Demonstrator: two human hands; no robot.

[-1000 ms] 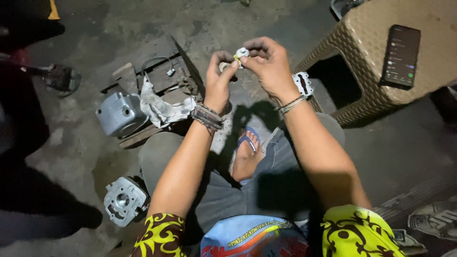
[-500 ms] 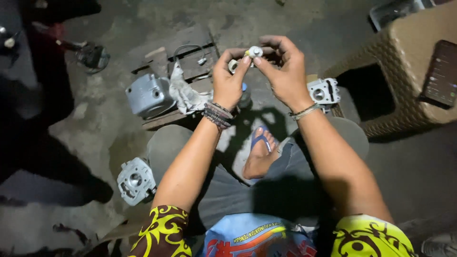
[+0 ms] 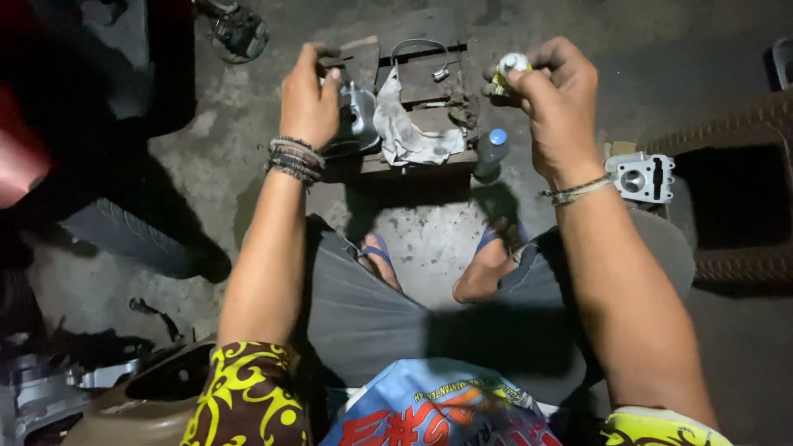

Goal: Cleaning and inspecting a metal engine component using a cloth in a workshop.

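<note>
Head view, posture: person seated low over a concrete floor point(image 3: 206, 165), knees apart, both feet in blue-strapped sandals point(image 3: 376, 252), arms stretched forward.
Left hand point(image 3: 310, 95): fingers curled down over the top of a grey metal engine cylinder point(image 3: 357, 120); grip closed on it, knuckles up. Stack of braided bracelets at the wrist.
Engine cylinder, position: on the left part of a low wooden pallet point(image 3: 429, 78), just beside a crumpled white rag point(image 3: 409, 132), which it appears to touch.
Right hand point(image 3: 557, 99): closed around a small tube with a white cap point(image 3: 512, 66); thumb and forefinger pinch it near the cap, remaining fingers folded. Thin bracelet at the wrist.
Tube, position: held in the air above the right edge of the pallet, well apart from the cylinder.
Pallet, other contents: a loop of thin wire point(image 3: 421, 49) at the far side; a dark lump of grime right of the rag, kind cannot be told.
Bottle: small dark bottle with a blue cap point(image 3: 491, 153), upright at the pallet's right front corner, below the right hand.
Right side: a pale metal cylinder head point(image 3: 640, 175) on the floor near the right wrist; next to it a brown woven stool point(image 3: 735, 198).
Left side: dark tyre point(image 3: 132, 239) lying in shadow; further metal engine parts point(image 3: 49, 388) at the lower left corner, detail unclear.
Lighting: dim; edges of frame largely unreadable.
</note>
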